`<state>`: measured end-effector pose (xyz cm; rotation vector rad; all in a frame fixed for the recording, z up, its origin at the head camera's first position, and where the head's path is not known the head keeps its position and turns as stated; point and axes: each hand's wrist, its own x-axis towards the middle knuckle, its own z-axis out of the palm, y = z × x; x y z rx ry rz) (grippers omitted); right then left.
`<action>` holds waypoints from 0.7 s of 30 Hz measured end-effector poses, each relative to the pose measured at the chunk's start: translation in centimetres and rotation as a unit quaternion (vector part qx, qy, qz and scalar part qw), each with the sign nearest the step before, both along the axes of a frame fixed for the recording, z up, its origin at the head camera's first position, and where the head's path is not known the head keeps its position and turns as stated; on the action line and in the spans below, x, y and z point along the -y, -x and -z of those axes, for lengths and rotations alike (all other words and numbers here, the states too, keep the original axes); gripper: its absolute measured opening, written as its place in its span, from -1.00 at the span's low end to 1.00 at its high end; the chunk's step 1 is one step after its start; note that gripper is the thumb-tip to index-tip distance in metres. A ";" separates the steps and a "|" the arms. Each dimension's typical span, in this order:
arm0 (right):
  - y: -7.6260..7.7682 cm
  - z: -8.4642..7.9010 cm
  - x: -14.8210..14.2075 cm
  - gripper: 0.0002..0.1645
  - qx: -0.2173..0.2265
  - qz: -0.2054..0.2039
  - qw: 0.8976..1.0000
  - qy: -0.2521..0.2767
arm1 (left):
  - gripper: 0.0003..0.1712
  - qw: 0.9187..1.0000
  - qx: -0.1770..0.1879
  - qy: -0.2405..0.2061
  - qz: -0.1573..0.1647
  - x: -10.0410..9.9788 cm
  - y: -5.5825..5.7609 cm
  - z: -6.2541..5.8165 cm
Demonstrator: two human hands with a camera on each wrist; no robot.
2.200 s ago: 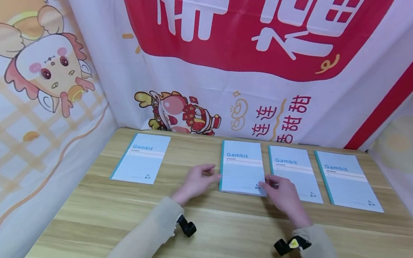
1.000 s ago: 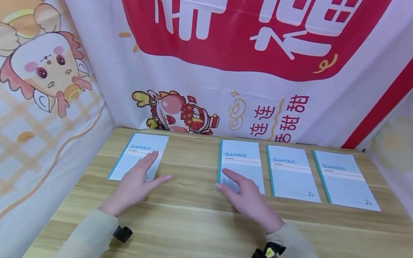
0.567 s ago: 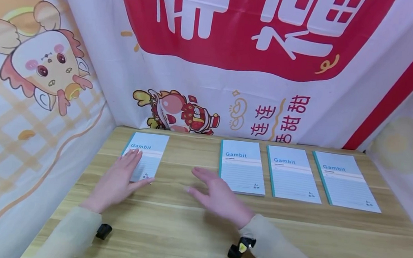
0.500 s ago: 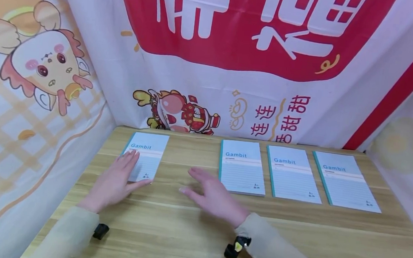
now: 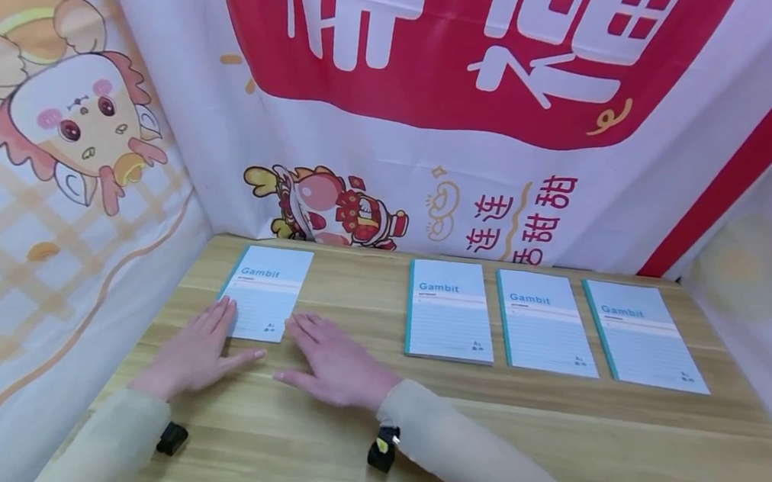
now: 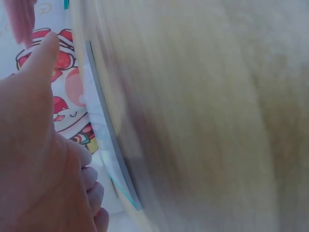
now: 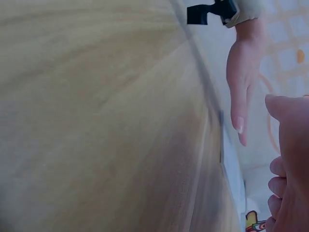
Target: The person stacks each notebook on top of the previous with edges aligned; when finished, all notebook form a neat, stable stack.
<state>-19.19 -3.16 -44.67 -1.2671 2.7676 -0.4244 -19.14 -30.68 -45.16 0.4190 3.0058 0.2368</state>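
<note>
A light blue notebook printed "Gambit" (image 5: 272,285), with a teal spine, lies flat at the far left of the wooden table. My left hand (image 5: 193,354) is at its lower left edge, fingers extended and thumb spread out to the right. By the lower right corner, my right hand (image 5: 341,363) has its fingertips right at the notebook's edge, fingers fairly straight. Neither hand grips anything. In the left wrist view the notebook's lower edge (image 6: 112,135) runs beside the curved fingers. The right wrist view shows the left hand (image 7: 243,72) across the notebook (image 7: 231,159).
Three similar notebooks stand in a row to the right: one near the middle (image 5: 452,312), a second (image 5: 547,324) and a third (image 5: 646,336). A printed cloth (image 5: 394,150) hangs behind the table (image 5: 313,449), and more cloth (image 5: 70,229) bounds the left side.
Both hands have left the middle notebook and moved left. My left hand went over the left notebook, then drew back to its lower left edge; my right hand followed to its right corner.
</note>
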 end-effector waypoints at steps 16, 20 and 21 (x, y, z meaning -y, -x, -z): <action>0.9 2.2 4.3 -0.12 -0.011 -0.015 0.997 -0.074 | 0.26 1.000 0.023 0.004 0.004 0.3 0.0 0.8; 1.2 2.7 4.4 -0.13 -0.027 -0.010 0.996 -0.085 | 0.24 1.000 0.023 -0.006 0.008 0.7 0.2 1.2; 1.3 2.8 4.4 -0.13 -0.029 -0.009 0.996 -0.087 | 0.25 1.000 0.024 -0.008 0.009 0.9 0.4 1.5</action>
